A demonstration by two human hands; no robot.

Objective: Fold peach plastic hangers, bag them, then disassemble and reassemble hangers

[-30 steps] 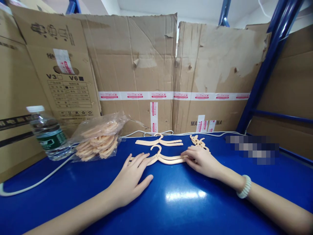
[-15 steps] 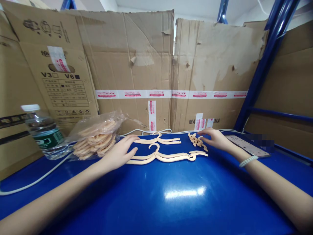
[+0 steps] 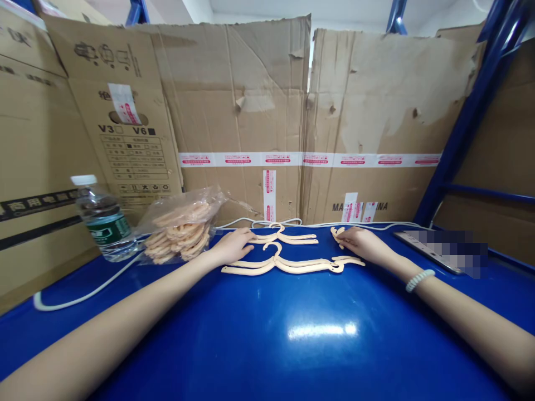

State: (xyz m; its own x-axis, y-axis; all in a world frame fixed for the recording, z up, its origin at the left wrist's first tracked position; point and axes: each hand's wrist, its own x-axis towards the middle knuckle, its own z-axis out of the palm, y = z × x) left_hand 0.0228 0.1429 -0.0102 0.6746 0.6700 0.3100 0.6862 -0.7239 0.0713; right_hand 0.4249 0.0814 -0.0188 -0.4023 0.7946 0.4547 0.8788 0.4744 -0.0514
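Two cream hanger shapes lie flat on the blue table: a rear hanger [image 3: 296, 239] and a front hanger [image 3: 301, 267]. My left hand [image 3: 234, 245] rests at the left end of the rear hanger, thumb apart from the fingers. At the right, my right hand [image 3: 360, 242] has its fingers together on a small pile of cream hooks [image 3: 337, 235], partly hidden by the hand. A loose cream piece with a hook [image 3: 349, 260] touches the right end of the front hanger.
A clear bag of cream parts [image 3: 179, 231] and a water bottle [image 3: 104, 223] stand at the left. A phone [image 3: 430, 252] lies at the right. Cardboard sheets [image 3: 246, 122] stand behind, with a white cable [image 3: 83, 303] along the table [image 3: 234, 345].
The view has shifted a little, so most things appear farther right. My right hand has moved onto the small pile and its fingers have closed there. My left hand has moved slightly back along the rear hanger.
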